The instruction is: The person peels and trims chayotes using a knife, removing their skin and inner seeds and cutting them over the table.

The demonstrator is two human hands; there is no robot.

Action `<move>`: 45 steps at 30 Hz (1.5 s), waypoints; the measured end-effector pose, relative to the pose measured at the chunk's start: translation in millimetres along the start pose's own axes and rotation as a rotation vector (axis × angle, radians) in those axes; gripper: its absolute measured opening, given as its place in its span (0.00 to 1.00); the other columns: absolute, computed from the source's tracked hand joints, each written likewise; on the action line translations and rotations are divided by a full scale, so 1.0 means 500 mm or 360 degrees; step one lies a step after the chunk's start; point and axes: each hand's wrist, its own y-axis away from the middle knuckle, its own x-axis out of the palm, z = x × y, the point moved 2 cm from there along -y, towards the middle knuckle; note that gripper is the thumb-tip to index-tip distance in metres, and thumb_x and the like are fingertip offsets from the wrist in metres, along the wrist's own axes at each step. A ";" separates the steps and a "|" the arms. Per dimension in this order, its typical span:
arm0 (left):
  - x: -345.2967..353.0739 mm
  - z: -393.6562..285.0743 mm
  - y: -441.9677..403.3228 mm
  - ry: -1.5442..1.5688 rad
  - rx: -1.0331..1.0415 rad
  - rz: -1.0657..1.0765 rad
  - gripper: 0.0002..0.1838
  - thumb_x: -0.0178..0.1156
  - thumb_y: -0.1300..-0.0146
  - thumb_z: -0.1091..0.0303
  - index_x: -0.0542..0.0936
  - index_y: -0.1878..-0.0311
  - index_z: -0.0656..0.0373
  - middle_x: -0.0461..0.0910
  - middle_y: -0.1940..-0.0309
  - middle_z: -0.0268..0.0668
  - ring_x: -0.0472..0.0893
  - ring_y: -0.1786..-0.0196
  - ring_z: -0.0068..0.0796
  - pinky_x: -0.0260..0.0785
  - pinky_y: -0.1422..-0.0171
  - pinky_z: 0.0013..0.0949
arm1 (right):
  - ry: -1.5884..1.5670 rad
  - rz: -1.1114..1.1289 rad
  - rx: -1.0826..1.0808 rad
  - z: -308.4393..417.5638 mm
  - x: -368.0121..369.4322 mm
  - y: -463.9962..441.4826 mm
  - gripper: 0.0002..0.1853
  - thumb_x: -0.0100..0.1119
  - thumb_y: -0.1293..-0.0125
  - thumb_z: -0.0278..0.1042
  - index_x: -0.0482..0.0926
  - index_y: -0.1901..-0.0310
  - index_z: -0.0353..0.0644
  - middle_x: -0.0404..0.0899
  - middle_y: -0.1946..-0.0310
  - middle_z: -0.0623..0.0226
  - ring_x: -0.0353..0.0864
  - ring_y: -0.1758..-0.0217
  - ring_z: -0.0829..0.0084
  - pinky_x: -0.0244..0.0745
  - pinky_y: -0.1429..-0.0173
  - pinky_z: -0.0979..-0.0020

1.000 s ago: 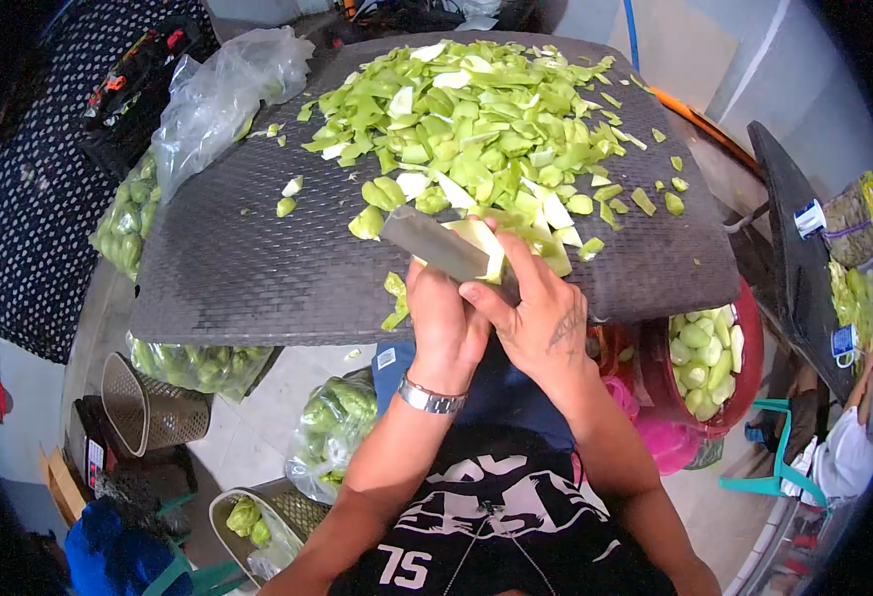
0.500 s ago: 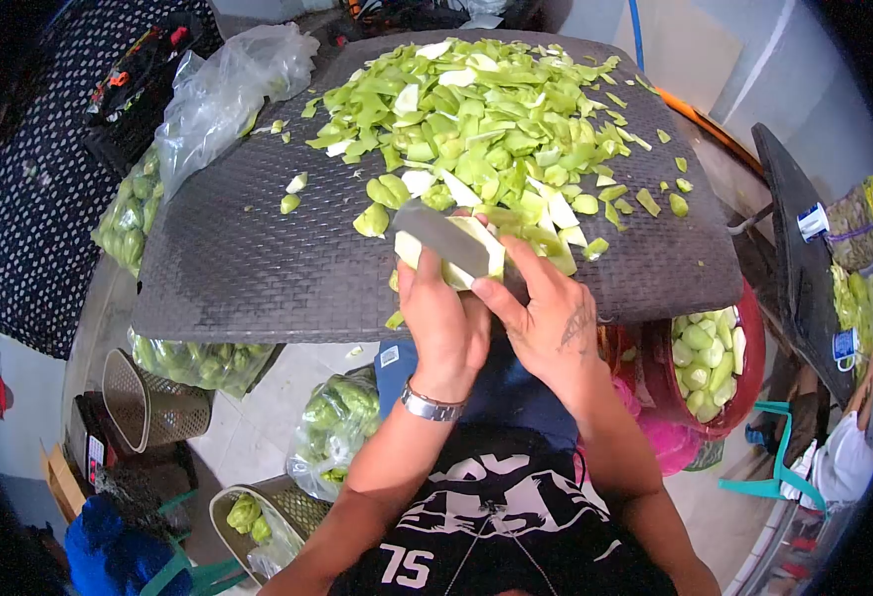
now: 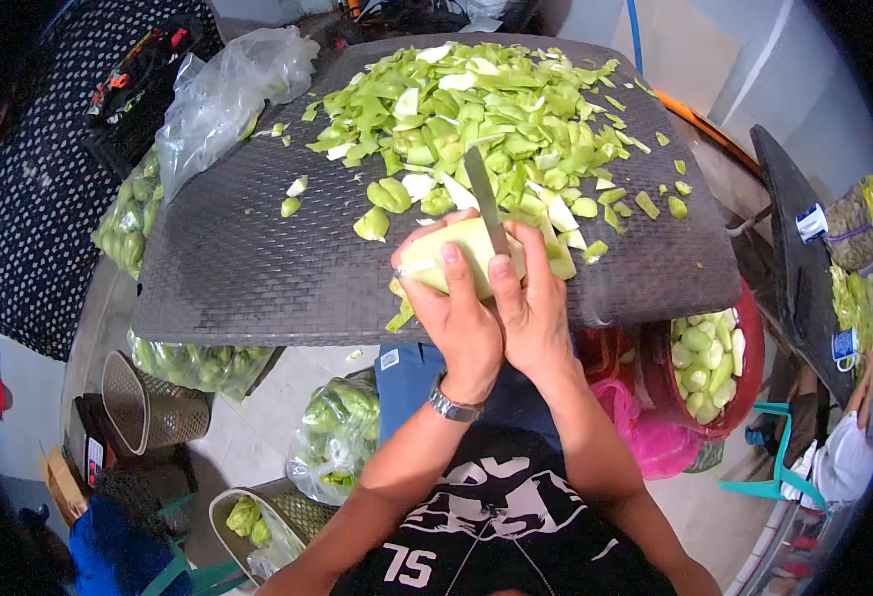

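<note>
A pale peeled chayote (image 3: 469, 241) rests in my left hand (image 3: 459, 323), whose fingers wrap round it over the near edge of the table. My right hand (image 3: 536, 313) grips a knife (image 3: 482, 187); its handle is hidden in the hand. The blade points up and away, its lower part against the right side of the chayote. Both hands are side by side, the right thumb near the blade. Just beyond lies a heap of green chayote peelings (image 3: 476, 124), with some pieces under and beside the hands.
The dark woven tabletop (image 3: 248, 258) carries the peelings. A red tub (image 3: 749, 372) of peeled chayotes stands below right. Plastic bags (image 3: 332, 427) of chayotes and woven baskets (image 3: 158, 407) stand at left and below. A person's white sleeve (image 3: 849, 462) shows at far right.
The chayote has turned in my left hand, showing a smooth side. The knife has swung from lying across it to pointing up and away at its right.
</note>
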 end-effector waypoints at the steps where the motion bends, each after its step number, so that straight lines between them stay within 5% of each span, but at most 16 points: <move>1: -0.001 0.003 0.005 0.0177 -0.0059 -0.0008 0.15 0.51 0.17 0.63 0.66 0.37 0.62 0.80 0.41 0.49 0.82 0.40 0.38 0.75 0.32 0.41 | 0.0003 -0.0019 -0.0084 0.000 -0.003 -0.009 0.24 0.53 0.18 0.54 0.75 0.41 0.38 0.85 0.62 0.41 0.88 0.56 0.40 0.81 0.54 0.54; 5: 0.004 -0.010 0.023 0.0546 -0.0217 0.0018 0.16 0.51 0.16 0.61 0.67 0.37 0.61 0.81 0.42 0.50 0.83 0.40 0.42 0.77 0.32 0.45 | -0.0411 0.0227 0.0300 -0.070 -0.012 -0.032 0.28 0.50 0.18 0.60 0.75 0.44 0.37 0.87 0.55 0.44 0.88 0.47 0.46 0.79 0.49 0.57; 8: -0.003 -0.038 0.012 0.0537 -0.0483 -0.0023 0.16 0.49 0.16 0.60 0.69 0.38 0.62 0.80 0.41 0.53 0.83 0.38 0.49 0.76 0.30 0.51 | 0.0045 0.0296 0.0602 -0.064 -0.042 -0.060 0.33 0.42 0.18 0.66 0.73 0.42 0.37 0.85 0.51 0.39 0.85 0.42 0.43 0.77 0.40 0.51; 12: -0.030 -0.024 -0.041 0.1267 -0.1402 0.0133 0.21 0.48 0.19 0.56 0.74 0.36 0.63 0.81 0.39 0.57 0.83 0.41 0.53 0.78 0.36 0.54 | 0.0364 0.0436 0.0820 -0.056 -0.101 -0.108 0.29 0.44 0.17 0.60 0.68 0.37 0.37 0.86 0.61 0.43 0.88 0.63 0.50 0.82 0.58 0.52; 15: -0.064 -0.006 -0.051 0.1263 -0.1340 0.0321 0.25 0.47 0.18 0.51 0.71 0.33 0.62 0.81 0.40 0.54 0.85 0.44 0.49 0.81 0.38 0.50 | 0.0393 0.0423 0.0859 -0.069 -0.114 -0.122 0.24 0.48 0.17 0.53 0.68 0.38 0.38 0.83 0.71 0.53 0.83 0.80 0.65 0.76 0.78 0.61; 16: -0.079 0.003 -0.055 0.1297 -0.1330 0.0388 0.27 0.48 0.20 0.46 0.71 0.31 0.59 0.80 0.38 0.54 0.84 0.42 0.50 0.78 0.35 0.56 | 0.0459 0.0407 0.0853 -0.083 -0.115 -0.119 0.23 0.49 0.17 0.52 0.68 0.39 0.38 0.82 0.73 0.55 0.80 0.84 0.69 0.73 0.82 0.64; 20: -0.075 0.000 -0.052 0.1741 -0.1556 0.0327 0.27 0.50 0.22 0.44 0.72 0.30 0.52 0.77 0.36 0.53 0.81 0.38 0.50 0.70 0.31 0.69 | 0.0428 0.0260 0.0868 -0.091 -0.125 -0.118 0.27 0.53 0.20 0.56 0.69 0.39 0.35 0.81 0.74 0.55 0.82 0.83 0.67 0.75 0.81 0.63; 25: -0.086 0.009 -0.052 0.1612 -0.1572 0.0471 0.29 0.50 0.21 0.44 0.71 0.28 0.54 0.80 0.40 0.50 0.82 0.44 0.50 0.76 0.42 0.57 | 0.0299 0.0416 0.0792 -0.109 -0.151 -0.120 0.29 0.59 0.23 0.56 0.69 0.38 0.37 0.81 0.75 0.59 0.80 0.83 0.72 0.72 0.81 0.64; 29: -0.086 0.004 -0.057 0.1457 -0.1488 0.0380 0.30 0.50 0.21 0.44 0.71 0.27 0.54 0.81 0.44 0.48 0.83 0.48 0.50 0.77 0.51 0.50 | 0.0177 0.0598 0.0817 -0.108 -0.160 -0.111 0.27 0.63 0.24 0.53 0.71 0.38 0.39 0.81 0.73 0.63 0.77 0.82 0.75 0.70 0.80 0.69; 34: -0.100 0.020 -0.062 0.1421 -0.1469 0.0314 0.30 0.50 0.21 0.43 0.75 0.34 0.62 0.82 0.46 0.49 0.83 0.48 0.49 0.77 0.48 0.48 | 0.0033 0.0892 0.0837 -0.065 -0.163 -0.088 0.26 0.68 0.27 0.48 0.75 0.37 0.42 0.81 0.69 0.66 0.75 0.81 0.80 0.69 0.78 0.75; 37: -0.110 0.030 -0.071 0.1414 -0.1437 0.0299 0.31 0.50 0.22 0.42 0.77 0.39 0.65 0.82 0.46 0.51 0.82 0.45 0.51 0.78 0.43 0.49 | -0.0108 0.0924 0.0794 -0.024 -0.158 -0.046 0.24 0.68 0.27 0.37 0.75 0.34 0.41 0.76 0.71 0.73 0.74 0.80 0.83 0.68 0.78 0.77; 42: -0.096 0.032 -0.082 0.1390 -0.1359 0.0094 0.31 0.49 0.22 0.40 0.77 0.43 0.63 0.81 0.45 0.53 0.80 0.38 0.57 0.76 0.34 0.59 | 0.0121 0.0690 0.0395 0.002 -0.141 0.050 0.24 0.74 0.33 0.41 0.85 0.40 0.36 0.89 0.56 0.52 0.88 0.58 0.67 0.81 0.48 0.67; 43: -0.094 0.028 -0.084 0.1437 -0.1366 0.0145 0.31 0.49 0.22 0.39 0.77 0.43 0.63 0.81 0.44 0.53 0.80 0.37 0.58 0.76 0.33 0.62 | 0.0230 0.0723 0.0112 0.004 -0.139 0.063 0.25 0.74 0.33 0.40 0.84 0.39 0.36 0.88 0.59 0.51 0.88 0.60 0.66 0.81 0.51 0.67; 45: -0.090 0.021 -0.086 0.1452 -0.1368 0.0208 0.31 0.49 0.22 0.38 0.77 0.44 0.62 0.81 0.44 0.53 0.80 0.37 0.60 0.75 0.34 0.67 | 0.0143 0.0847 0.0161 0.021 -0.134 0.085 0.24 0.74 0.33 0.38 0.84 0.38 0.36 0.88 0.60 0.52 0.87 0.61 0.66 0.80 0.54 0.67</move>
